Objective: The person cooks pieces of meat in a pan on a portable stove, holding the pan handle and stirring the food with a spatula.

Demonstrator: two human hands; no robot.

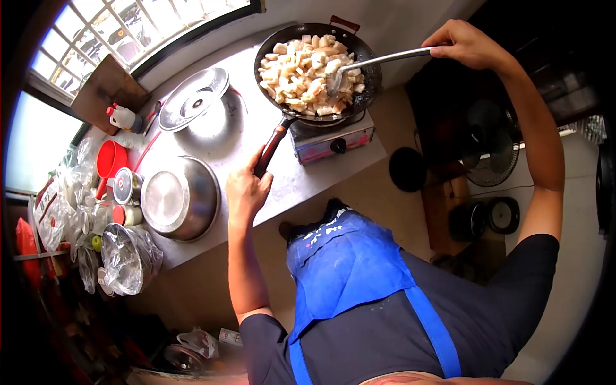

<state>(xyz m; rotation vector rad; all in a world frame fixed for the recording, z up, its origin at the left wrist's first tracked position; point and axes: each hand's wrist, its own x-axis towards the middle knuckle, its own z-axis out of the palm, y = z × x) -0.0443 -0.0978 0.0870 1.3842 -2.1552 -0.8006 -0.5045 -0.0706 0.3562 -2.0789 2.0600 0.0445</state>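
A dark wok (pixel 375 80) full of pale chunks of food (pixel 301 70), which look like meat, sits on a portable gas stove (pixel 333 142). My left hand (pixel 249 187) is closed around the wok's brown handle (pixel 274 146). Out to the right, my right hand (pixel 467 45) grips the end of a long metal spatula (pixel 391 57). The spatula's blade rests among the chunks on the right side of the wok, partly covered by them.
Left of the wok lie a metal lid (pixel 192 99) and an upturned steel pot (pixel 179 197). A red ladle (pixel 111 159), jars and plastic bags crowd the counter's left end. Against the window leans a board (pixel 109 93). A fan (pixel 494 163) stands at right.
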